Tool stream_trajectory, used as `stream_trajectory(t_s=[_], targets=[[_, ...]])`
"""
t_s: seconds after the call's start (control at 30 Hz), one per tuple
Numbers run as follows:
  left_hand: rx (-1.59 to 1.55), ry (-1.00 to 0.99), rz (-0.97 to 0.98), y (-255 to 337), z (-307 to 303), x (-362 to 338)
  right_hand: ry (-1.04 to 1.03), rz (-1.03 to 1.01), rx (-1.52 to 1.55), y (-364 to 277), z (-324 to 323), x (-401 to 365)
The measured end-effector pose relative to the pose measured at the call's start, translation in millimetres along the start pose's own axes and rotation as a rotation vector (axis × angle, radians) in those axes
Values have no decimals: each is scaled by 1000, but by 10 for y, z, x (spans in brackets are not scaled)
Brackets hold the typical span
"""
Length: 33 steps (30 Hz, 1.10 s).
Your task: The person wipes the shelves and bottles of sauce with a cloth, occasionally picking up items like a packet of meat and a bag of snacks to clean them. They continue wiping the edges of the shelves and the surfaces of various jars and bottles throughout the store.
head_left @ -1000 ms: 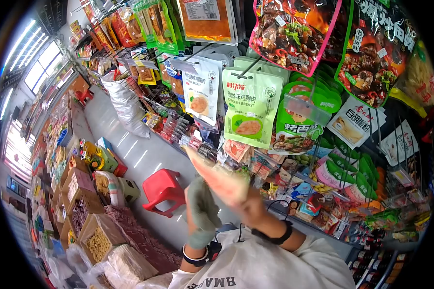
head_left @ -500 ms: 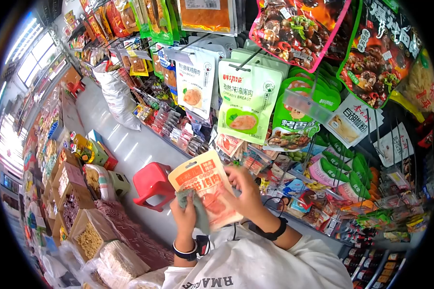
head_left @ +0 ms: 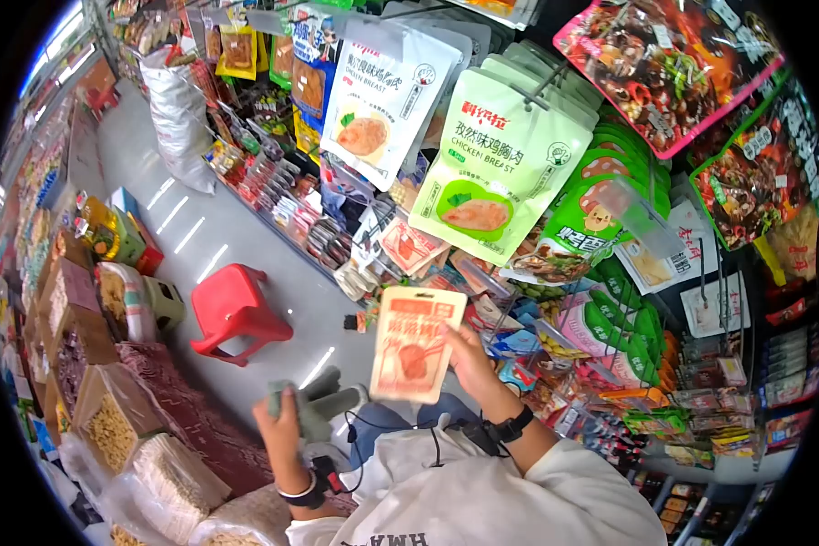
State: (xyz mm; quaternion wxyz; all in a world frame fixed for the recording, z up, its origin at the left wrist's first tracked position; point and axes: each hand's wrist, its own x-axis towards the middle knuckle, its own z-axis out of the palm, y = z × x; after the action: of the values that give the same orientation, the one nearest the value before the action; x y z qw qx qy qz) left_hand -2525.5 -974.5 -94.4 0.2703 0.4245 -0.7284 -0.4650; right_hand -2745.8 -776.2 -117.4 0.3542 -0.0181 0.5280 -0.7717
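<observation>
My right hand grips a cream and orange food packet by its right edge. The packet is upright, its printed front facing me and its hanging slot at the top. Lower and to the left, my left hand is closed on a grey-green cloth, which hangs blurred beside the fingers. Beyond the packet, a light green chicken breast packet hangs on a rack hook, with a white chicken breast packet to its left. Neither hand touches these.
A red plastic stool stands on the grey floor to the left. Open boxes of dried goods line the left side. A white sack stands farther up the aisle. Hanging packets crowd the rack on the right.
My left hand has moved down and left with the cloth, away from the packet. My right hand now holds the packet by its edge. The view has shifted.
</observation>
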Motion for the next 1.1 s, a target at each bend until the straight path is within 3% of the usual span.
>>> stream_trajectory(t_s=[0.07, 0.1, 0.13, 0.23, 0.27, 0.33, 0.47, 0.57, 0.97, 1.1], targets=[[-72, -55, -64, -47, -186, 9, 57, -29, -48, 95, -269, 142], [-80, -52, -66, -64, -216, -4, 194, -47, -71, 176, -412, 190], [-114, -9, -75, -66, -244, -22, 332, -64, -91, 241, -541, 243], [-169, 55, -153, -106, -372, -89, 422, -127, 3, 401, -914, 425], [-173, 165, -165, -116, -403, -84, 521, -106, 45, 385, -944, 471], [-209, 360, -193, -126, -412, -101, 499, -179, 43, 334, -1018, 549], [-261, 454, -199, 37, -403, -139, 362, -296, 123, 97, -976, 645], [-238, 330, -218, 121, -382, -190, 353, -298, 106, 13, -922, 669], [-125, 318, -210, -48, -302, -510, 479, -299, 4, 26, -898, 840], [-144, 321, -260, -39, -316, -606, 442, -346, -100, 191, -1229, 1111]])
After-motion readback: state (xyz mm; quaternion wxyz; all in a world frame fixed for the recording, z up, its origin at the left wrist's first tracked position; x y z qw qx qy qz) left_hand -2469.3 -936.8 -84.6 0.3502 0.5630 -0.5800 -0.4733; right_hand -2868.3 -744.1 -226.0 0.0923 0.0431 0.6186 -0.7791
